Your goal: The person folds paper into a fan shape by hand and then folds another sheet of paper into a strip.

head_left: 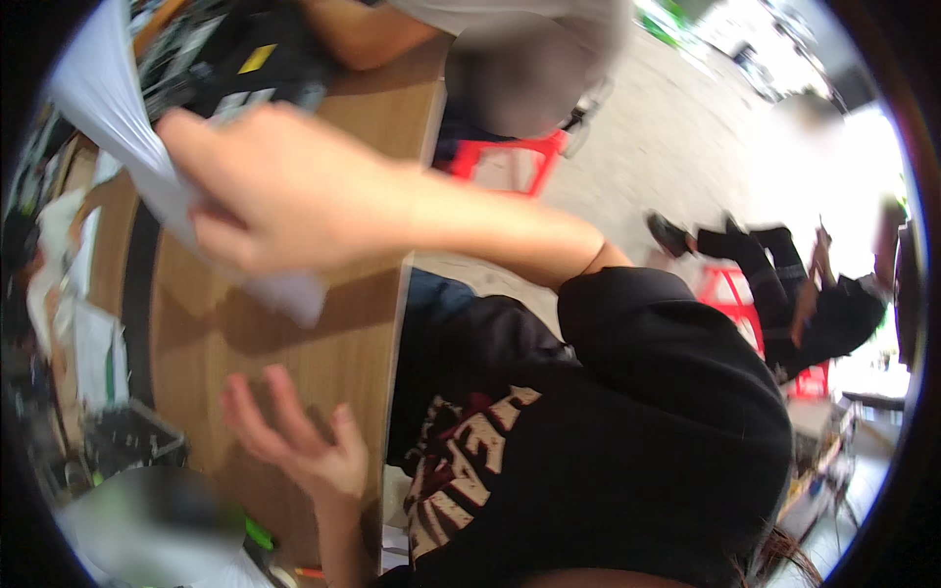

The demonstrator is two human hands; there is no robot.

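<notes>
Wooden table [363, 108], pale concrete floor [676, 147]

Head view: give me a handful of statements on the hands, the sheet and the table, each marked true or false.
1. One hand grips a white sheet of paper. True.
2. The other hand holds a pen. False: it is empty, fingers spread, palm open above the table.
3. The table has a wooden top. True.
4. The person wears a white shirt. False: the shirt is black with a light print.
5. The stool behind the table is blue. False: it is red.
</notes>
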